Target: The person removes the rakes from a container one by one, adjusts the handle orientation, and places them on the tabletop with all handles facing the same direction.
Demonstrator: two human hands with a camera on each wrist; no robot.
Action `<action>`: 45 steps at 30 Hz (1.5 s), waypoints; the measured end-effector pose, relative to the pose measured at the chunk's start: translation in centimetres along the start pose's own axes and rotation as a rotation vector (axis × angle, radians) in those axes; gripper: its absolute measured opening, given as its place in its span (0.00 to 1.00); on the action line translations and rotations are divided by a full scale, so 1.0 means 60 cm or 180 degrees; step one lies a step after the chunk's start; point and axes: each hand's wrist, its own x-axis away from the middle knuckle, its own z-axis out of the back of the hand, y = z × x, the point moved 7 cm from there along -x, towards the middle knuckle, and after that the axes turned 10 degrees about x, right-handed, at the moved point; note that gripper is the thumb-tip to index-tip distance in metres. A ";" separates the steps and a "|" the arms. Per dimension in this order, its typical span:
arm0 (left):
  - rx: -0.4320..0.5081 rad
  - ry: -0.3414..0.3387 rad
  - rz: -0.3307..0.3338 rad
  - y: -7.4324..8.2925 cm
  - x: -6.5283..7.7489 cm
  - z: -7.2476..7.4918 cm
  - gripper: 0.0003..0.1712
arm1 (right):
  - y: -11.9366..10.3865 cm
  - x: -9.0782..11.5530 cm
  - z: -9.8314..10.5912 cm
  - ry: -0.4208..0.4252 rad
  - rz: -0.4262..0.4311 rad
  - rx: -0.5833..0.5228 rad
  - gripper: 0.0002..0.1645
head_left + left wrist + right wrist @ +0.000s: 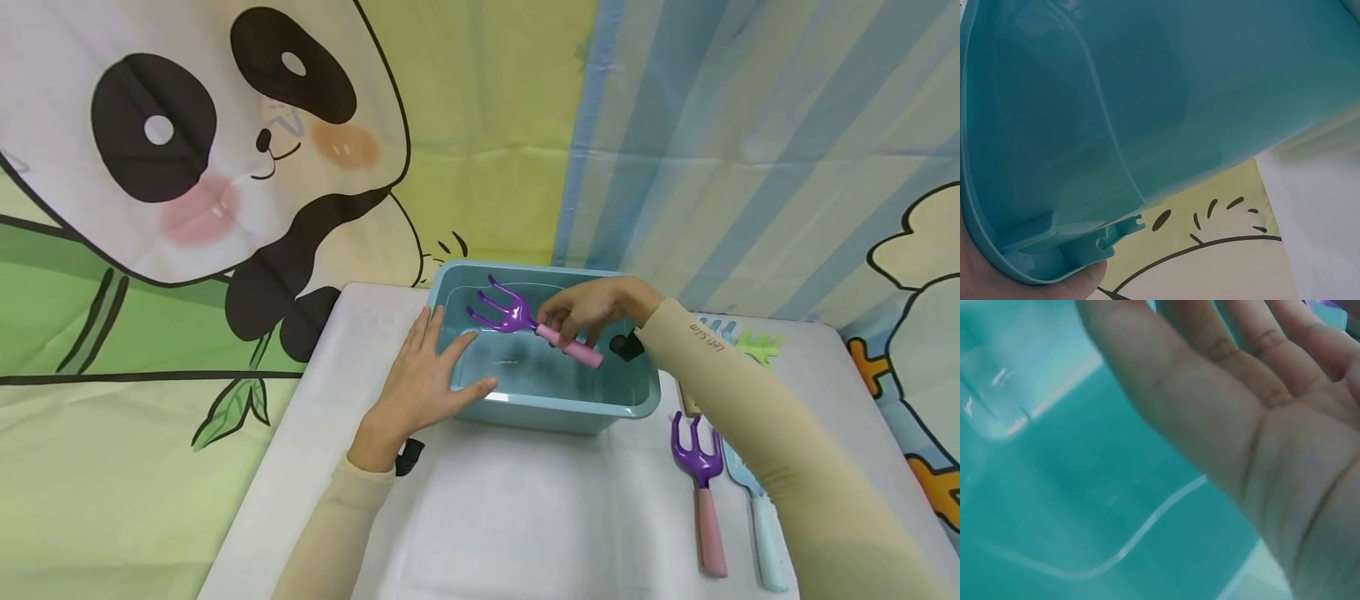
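A light-blue plastic tub [510, 404] stands on the white table. Inside it, my right hand [588, 310] pinches the pink handle of a purple-pronged hand fork [513, 315], whose prongs point to the left. Only a sliver of purple shows beyond my right hand [1260, 406] in the right wrist view. My left hand [423, 375] lies at the tub's left end, fingers straight and spread, thumb over the near rim. The left wrist view has part of that hand [1079, 281] against the lip of the tub [1085, 150].
Right of the tub lies a second purple hand fork [697, 458] with a pink handle, beside a light-blue tool [765, 533]. Farther back are a green pronged piece [759, 346] and light-blue prongs [720, 327]. A printed panda curtain [480, 125] hangs behind the table [510, 517].
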 end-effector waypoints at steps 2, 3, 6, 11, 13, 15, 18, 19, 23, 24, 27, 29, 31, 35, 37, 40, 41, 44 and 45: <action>-0.0009 -0.0002 0.0003 0.000 0.000 0.001 0.52 | 0.001 0.012 0.004 0.0048 0.0056 -0.0003 0.28; -0.0011 -0.0002 0.0002 0.000 -0.001 0.001 0.52 | 0.001 0.017 0.006 0.0060 0.0093 -0.0001 0.29; 0.0011 -0.0005 0.0005 -0.001 -0.001 0.001 0.52 | 0.002 0.034 0.006 0.0064 0.0223 -0.0043 0.31; 0.0036 -0.0014 0.0014 -0.001 -0.001 0.001 0.52 | 0.000 0.061 0.002 0.0095 0.0423 -0.0258 0.30; 0.0047 -0.0022 0.0012 -0.001 -0.001 0.001 0.52 | -0.001 0.074 -0.001 0.0153 0.0487 -0.0365 0.30; 0.0054 -0.0030 0.0004 -0.001 -0.002 0.001 0.51 | -0.001 0.088 -0.004 0.0234 0.0540 -0.0473 0.28; 0.0030 -0.0006 -0.0031 0.000 -0.002 0.003 0.51 | 0.001 0.107 -0.009 0.0390 0.0582 -0.0607 0.27; 0.0026 0.0001 -0.0032 -0.001 -0.003 0.003 0.51 | 0.003 0.114 -0.011 0.0455 0.0575 -0.0650 0.27; 0.0031 -0.0003 -0.0031 -0.001 -0.003 0.003 0.52 | 0.017 0.138 -0.020 0.0667 0.0571 -0.0795 0.30; 0.0034 -0.0011 -0.0027 -0.001 -0.003 0.003 0.52 | 0.021 0.143 -0.022 0.0712 0.0570 -0.0843 0.30; 0.0040 -0.0026 -0.0029 -0.001 -0.003 0.001 0.52 | 0.036 0.160 -0.029 0.0875 0.0579 -0.0949 0.32; 0.0039 -0.0028 -0.0035 -0.001 -0.003 0.000 0.52 | 0.046 0.173 -0.033 0.0990 0.0597 -0.1011 0.32; 0.0039 -0.0023 -0.0042 -0.001 -0.002 0.000 0.52 | 0.056 0.186 -0.038 0.1095 0.0629 -0.1048 0.32; 0.0040 -0.0010 -0.0060 0.000 -0.001 0.002 0.51 | 0.079 0.213 -0.050 0.1242 0.0657 -0.1086 0.31; 0.0035 0.0005 -0.0072 0.001 -0.001 0.003 0.51 | 0.091 0.227 -0.056 0.1298 0.0658 -0.1113 0.32; 0.0043 0.0016 -0.0086 0.001 0.001 0.002 0.52 | 0.111 0.246 -0.067 0.1393 0.0625 -0.1135 0.33; 0.0048 0.0018 -0.0085 0.002 0.001 0.003 0.52 | 0.118 0.252 -0.071 0.1431 0.0602 -0.1132 0.34; 0.0060 0.0012 -0.0076 0.002 0.002 0.002 0.51 | 0.142 0.269 -0.083 0.1534 0.0542 -0.1090 0.32; 0.0064 0.0009 -0.0071 0.003 0.002 0.002 0.51 | 0.151 0.274 -0.086 0.1573 0.0506 -0.1078 0.31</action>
